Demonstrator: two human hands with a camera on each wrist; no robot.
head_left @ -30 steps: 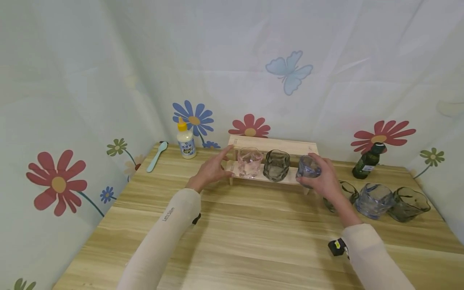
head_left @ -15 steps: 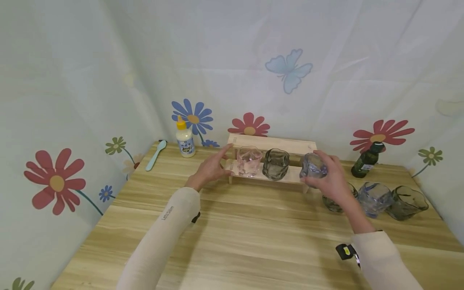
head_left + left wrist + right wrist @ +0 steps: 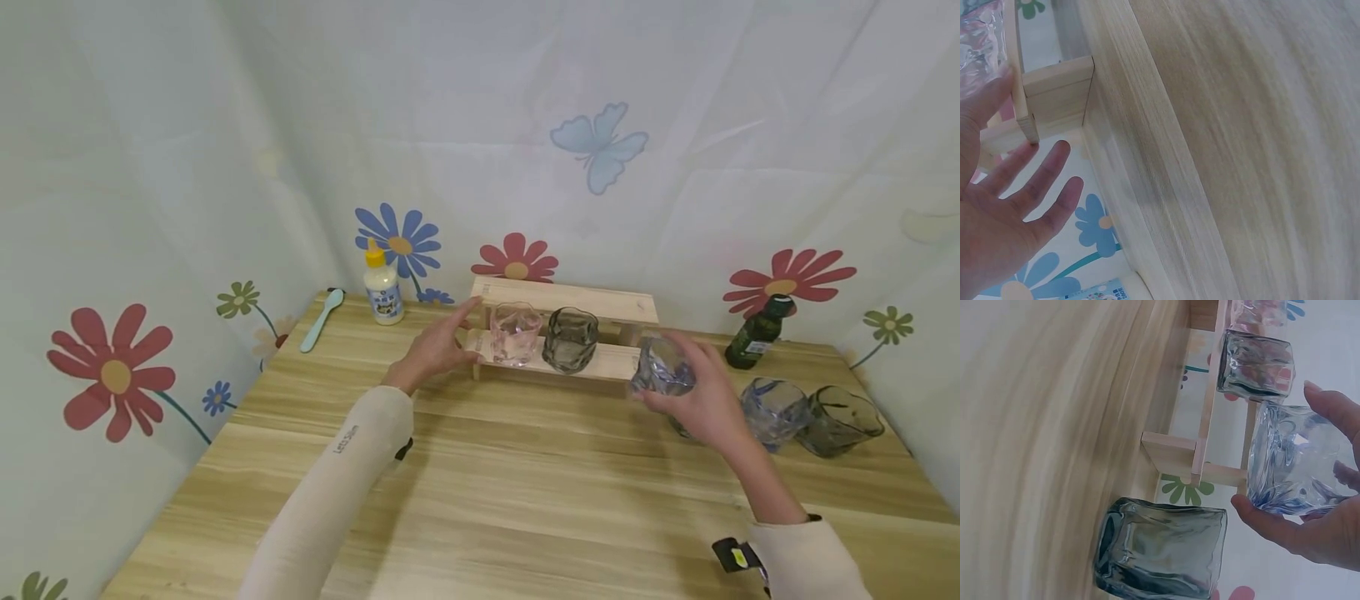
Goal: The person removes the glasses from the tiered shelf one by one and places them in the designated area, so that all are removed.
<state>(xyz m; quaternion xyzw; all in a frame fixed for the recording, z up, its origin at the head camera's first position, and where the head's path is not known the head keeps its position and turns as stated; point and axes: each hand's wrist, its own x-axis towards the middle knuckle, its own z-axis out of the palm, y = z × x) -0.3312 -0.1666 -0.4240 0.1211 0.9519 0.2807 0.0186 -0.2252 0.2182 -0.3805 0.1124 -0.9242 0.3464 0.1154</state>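
My right hand (image 3: 708,396) grips a clear bluish glass tumbler (image 3: 663,367) between thumb and fingers, off the right end of a two-step wooden rack (image 3: 562,300). In the right wrist view the blue tumbler (image 3: 1291,459) is clear of the lower step. On that step stand a pink tumbler (image 3: 515,342) and a smoky grey tumbler (image 3: 570,343). My left hand (image 3: 435,354) is at the rack's left end. Seen from the left wrist, its fingers (image 3: 1047,169) are spread and nearly straight, with thumb and forefinger touching the rack's end.
Right of the rack, a blue tumbler (image 3: 776,414) and a grey tumbler (image 3: 842,421) stand on the table; another grey tumbler (image 3: 1160,550) is mostly hidden behind my right hand in the head view. A green bottle (image 3: 759,333), glue-like squeeze bottle (image 3: 384,292) and mint spoon (image 3: 322,321) lie farther back.
My right hand has carried the blue tumbler from the lower step's right end out to the right and toward me. The left hand has stayed at the rack's left end.
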